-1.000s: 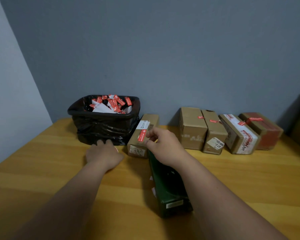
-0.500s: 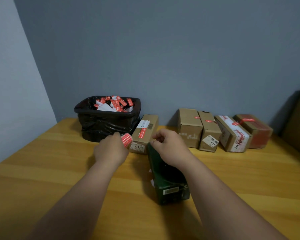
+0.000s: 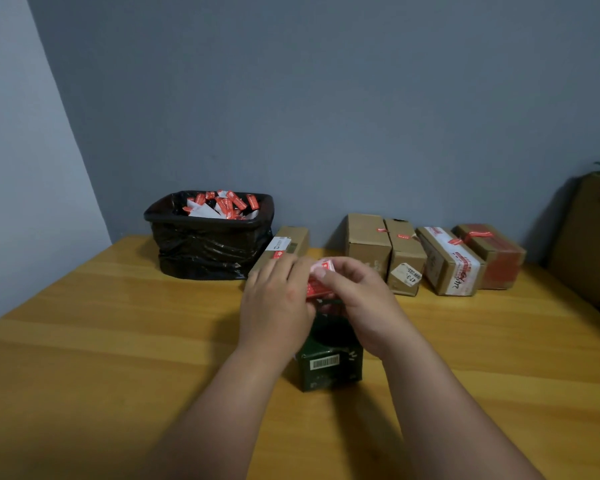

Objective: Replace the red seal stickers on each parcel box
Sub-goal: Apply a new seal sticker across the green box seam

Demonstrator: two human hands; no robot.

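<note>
My left hand (image 3: 276, 304) and my right hand (image 3: 359, 299) meet above the far end of a dark green box (image 3: 329, 365) lying on the table. Between them they hold a small roll of red seal stickers (image 3: 321, 280); the right thumb and fingers pinch its pale top end. Just behind the hands lies a brown parcel box (image 3: 288, 244) with a white label and a red sticker on top. Further right stand a row of parcel boxes (image 3: 368, 240), each with a red sticker at its top seam.
A bin lined with a black bag (image 3: 208, 244) holds several used red stickers and white backing papers at the back left. A large cardboard box (image 3: 589, 244) stands at the right edge. The wooden table (image 3: 101, 341) meets the grey wall behind.
My left hand lifted the sticker roll from the table beside the bin and brought it right. My right hand left the brown box and came onto the roll.
</note>
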